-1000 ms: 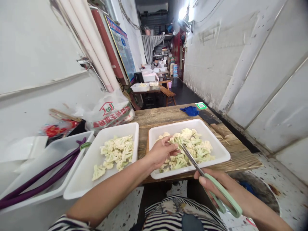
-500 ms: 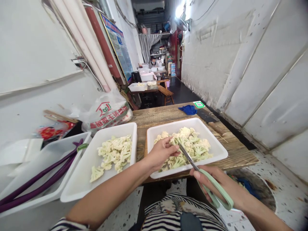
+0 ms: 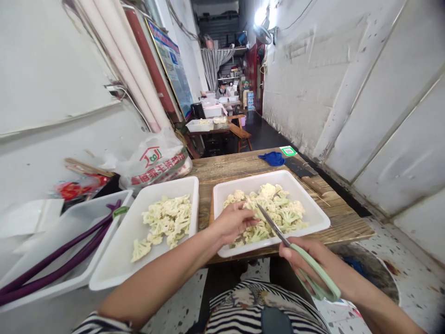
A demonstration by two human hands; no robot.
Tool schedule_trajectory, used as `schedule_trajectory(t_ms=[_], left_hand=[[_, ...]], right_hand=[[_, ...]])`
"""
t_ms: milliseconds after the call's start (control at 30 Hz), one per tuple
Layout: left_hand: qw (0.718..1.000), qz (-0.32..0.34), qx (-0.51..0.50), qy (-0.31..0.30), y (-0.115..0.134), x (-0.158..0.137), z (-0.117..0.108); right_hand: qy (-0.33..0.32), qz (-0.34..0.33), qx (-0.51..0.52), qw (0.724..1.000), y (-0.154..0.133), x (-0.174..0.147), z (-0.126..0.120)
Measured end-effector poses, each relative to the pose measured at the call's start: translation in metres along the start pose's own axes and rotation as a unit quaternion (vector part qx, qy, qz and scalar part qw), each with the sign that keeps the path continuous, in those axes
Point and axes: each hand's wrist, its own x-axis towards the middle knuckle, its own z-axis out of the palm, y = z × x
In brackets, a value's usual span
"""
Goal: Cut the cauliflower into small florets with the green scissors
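Note:
My right hand (image 3: 309, 264) grips a pair of scissors (image 3: 313, 269) by its pale green handles, with the blades looking nearly closed and pointing up and left over the tray. Over the left part of the white tray (image 3: 318, 213), my left hand (image 3: 234, 222) has its fingers curled around a cauliflower floret, mostly hidden behind them. The scissor tips are just right of those fingers. Cut cauliflower florets (image 3: 274, 204) lie heaped in this tray. To the left, a second white tray (image 3: 114, 264) holds more cauliflower pieces (image 3: 167, 218).
At far left, a white bin (image 3: 79, 273) holds long purple eggplants (image 3: 69, 255). Behind the trays sits a printed plastic bag (image 3: 153, 162). A cleaver (image 3: 306, 174) and blue cloth (image 3: 273, 158) lie on the wooden table (image 3: 215, 169). A person (image 3: 223, 90) sits far back.
My right hand and the scissors have shifted slightly right and down. The blades have come closer together, and my left fingers have moved a little away from the tips.

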Motion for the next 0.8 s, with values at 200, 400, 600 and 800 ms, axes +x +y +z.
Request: schedule_trajectory(t_ms=[200,400,600,800], left_hand=[[0.996,-0.033,0.075,-0.044,0.006,0.018,-0.02],[0.995,-0.033,0.054,-0.076,0.0,0.022,-0.015],[0.985,-0.077,0.017,-0.152,0.002,0.007,0.004],[0.973,-0.085,0.015,-0.214,0.006,-0.007,0.016]], right_hand=[[0.048,-0.021,0.101,0.993,0.006,-0.003,-0.014],[-0.005,-0.012,0.174,0.985,0.009,-0.002,-0.004],[0.171,-0.044,-0.143,0.974,-0.005,0.01,-0.009],[0.269,-0.093,-0.261,0.922,-0.013,0.03,-0.019]])
